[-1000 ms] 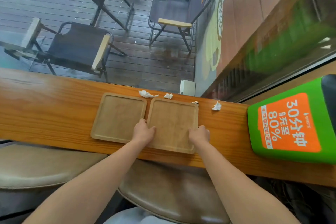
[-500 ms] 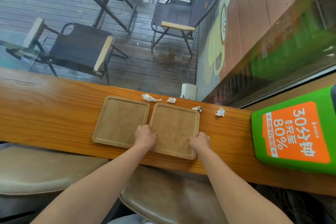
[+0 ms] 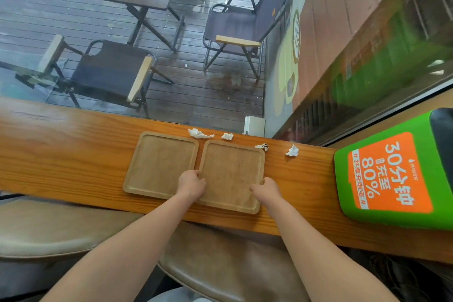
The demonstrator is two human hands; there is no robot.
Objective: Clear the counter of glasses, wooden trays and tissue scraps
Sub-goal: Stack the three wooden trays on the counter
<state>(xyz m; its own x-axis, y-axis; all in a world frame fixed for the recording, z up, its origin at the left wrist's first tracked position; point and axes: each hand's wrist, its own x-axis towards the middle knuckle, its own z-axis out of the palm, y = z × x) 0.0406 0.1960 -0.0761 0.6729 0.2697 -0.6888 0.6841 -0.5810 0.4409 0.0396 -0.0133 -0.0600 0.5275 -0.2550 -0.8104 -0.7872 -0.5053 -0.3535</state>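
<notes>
Two square wooden trays lie side by side on the wooden counter [image 3: 61, 154]. My left hand [image 3: 190, 185] grips the left edge of the right tray [image 3: 231, 169], and my right hand [image 3: 266, 191] grips its right edge near the front corner. The left tray [image 3: 157, 164] sits untouched beside it. Several white tissue scraps lie behind the trays along the window: a long one [image 3: 199, 133], a small one [image 3: 227, 136], a stained one [image 3: 262, 146] and one further right [image 3: 292, 151]. No glasses are in view.
A green charging box with an orange label [image 3: 394, 174] stands on the counter at the right. A small white block [image 3: 255, 126] sits at the window edge. Brown padded stools [image 3: 220, 265] are below the counter. Outside the glass are folding chairs and a table.
Both hands stay on the right tray's two sides; the view has shifted slightly, and the tray sits about where it was.
</notes>
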